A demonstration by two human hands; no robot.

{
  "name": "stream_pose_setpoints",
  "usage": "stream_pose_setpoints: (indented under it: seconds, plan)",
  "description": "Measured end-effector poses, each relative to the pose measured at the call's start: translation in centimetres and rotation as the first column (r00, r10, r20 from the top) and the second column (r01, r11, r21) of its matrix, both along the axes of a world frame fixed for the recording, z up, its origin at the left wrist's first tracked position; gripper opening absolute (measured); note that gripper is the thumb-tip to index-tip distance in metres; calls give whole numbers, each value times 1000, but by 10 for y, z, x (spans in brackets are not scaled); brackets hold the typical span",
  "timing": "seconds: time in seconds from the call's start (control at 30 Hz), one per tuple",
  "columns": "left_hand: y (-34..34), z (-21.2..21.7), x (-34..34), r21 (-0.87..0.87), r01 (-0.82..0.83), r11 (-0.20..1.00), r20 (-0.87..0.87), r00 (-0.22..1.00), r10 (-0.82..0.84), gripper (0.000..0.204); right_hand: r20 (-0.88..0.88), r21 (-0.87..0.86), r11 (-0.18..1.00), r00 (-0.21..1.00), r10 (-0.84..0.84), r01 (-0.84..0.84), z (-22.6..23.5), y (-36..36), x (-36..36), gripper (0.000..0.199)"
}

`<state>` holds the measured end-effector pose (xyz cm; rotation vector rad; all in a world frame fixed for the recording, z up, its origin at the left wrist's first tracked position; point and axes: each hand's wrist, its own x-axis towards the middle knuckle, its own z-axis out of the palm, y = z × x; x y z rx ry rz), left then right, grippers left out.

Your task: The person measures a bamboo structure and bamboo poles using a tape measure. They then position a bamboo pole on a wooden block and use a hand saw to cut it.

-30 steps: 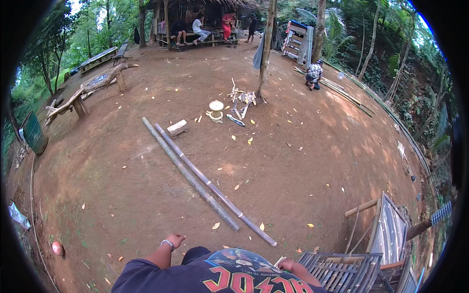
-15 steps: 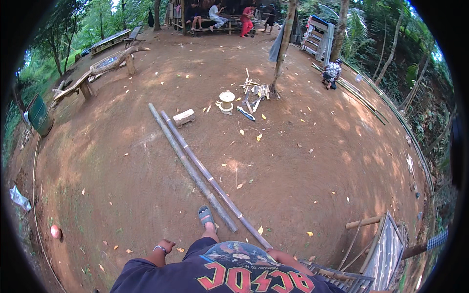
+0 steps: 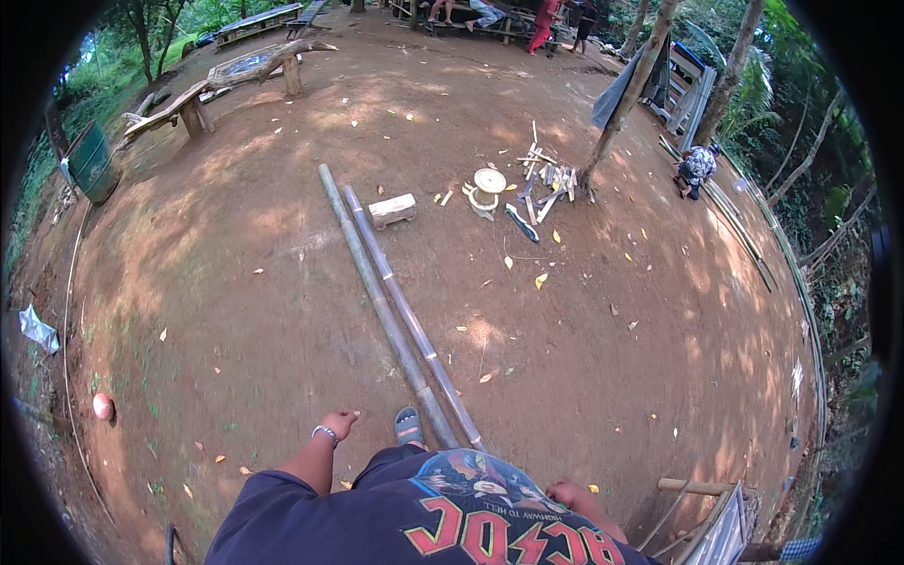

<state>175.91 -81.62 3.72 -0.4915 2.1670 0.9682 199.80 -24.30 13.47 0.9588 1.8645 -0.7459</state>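
Note:
Two long bamboo poles lie side by side on the dirt: a thicker greyish one (image 3: 382, 306) and a thinner, darker one (image 3: 407, 317). Their near ends reach toward my body, close to my sandalled foot (image 3: 408, 427). My left hand (image 3: 341, 424), with a bracelet at the wrist, hangs left of the foot; it holds nothing and its fingers are loosely apart. To the right of my shirt, my right hand (image 3: 567, 492) hangs low, away from the poles. Its fingers are partly hidden and loosely bent, with nothing visible in them.
A short log (image 3: 393, 210) lies beside the poles' far ends. Farther right are a round pale spool-like stand (image 3: 487, 188), a dark long tool (image 3: 521, 223) and split wood (image 3: 554, 184). A bamboo frame (image 3: 716, 527) stands near right. A person (image 3: 697, 169) crouches far right; others sit behind.
My view has shifted, and the scene has slid right and up. My left hand has swung forward. My right hand, earlier by the thin pole's near end, is now apart from it.

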Motion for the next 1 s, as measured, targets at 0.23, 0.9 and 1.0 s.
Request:
stream_pose_setpoints:
  seconds: [0.23,0.9,1.0]
  plan:
    - [13,22,-129,243,-85,966,-274,950,153,38,-345,13,999,937,48,-47,35,-32,-160,69]
    - [26,-16,-158,-255,90,963,285,959,-14,50,119,-269,903,919,376,-335,-149,126,-306,50]
    - [103,11,-250,-214,-95,972,129,984,125,57,39,-286,807,835,549,-517,-142,167,-425,50]
